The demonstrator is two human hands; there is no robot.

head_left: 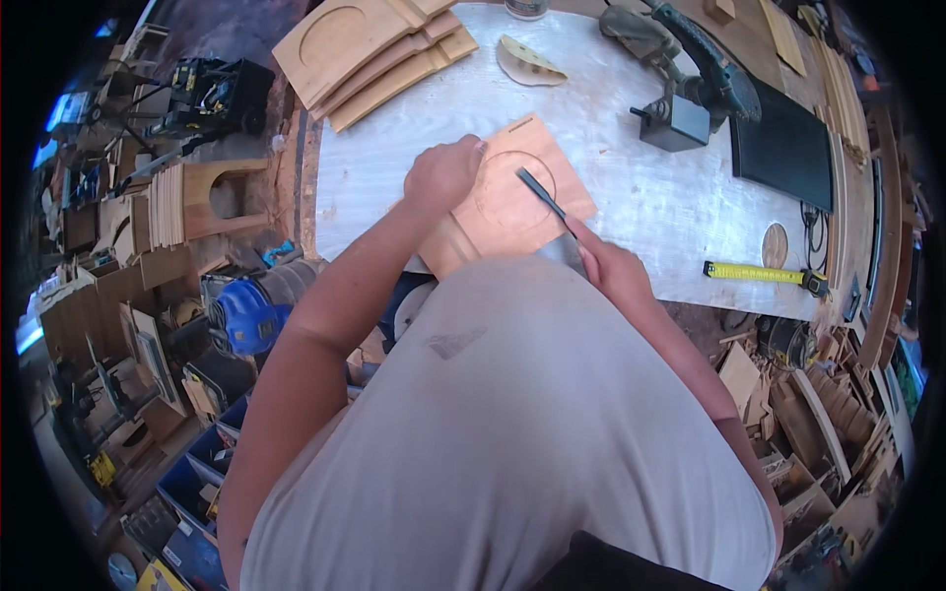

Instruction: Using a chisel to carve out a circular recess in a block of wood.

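One light-brown, flat wooden board marked by a shallow round recess is held slantwise at the near edge of the table, just in front of the person's body; its lower end is partly covered by the pale grey shirt. Its upper left edge is gripped by the left hand, which is mostly closed, with the fingers bent around the edge. A slim, dark, flat-bladed metal tool is held in the right hand, whose fingers are closed around its near end. The blade is pointed up and to the left, and its tip is seen over the recess; whether the wood is touched by it cannot be told.

Beneath and beyond, a whitish, scuffed tabletop is spread. Near the board's far end, a pale half-round piece of wood is laid. Farther left, several overlapping brown wooden boards are stacked, the uppermost marked by a round recess. To the right, a dark grey box-shaped block and a black flat rectangular panel are placed, with a yellow tape measure pulled partly out nearer the person. Below the table's right side, wooden offcuts are heaped.
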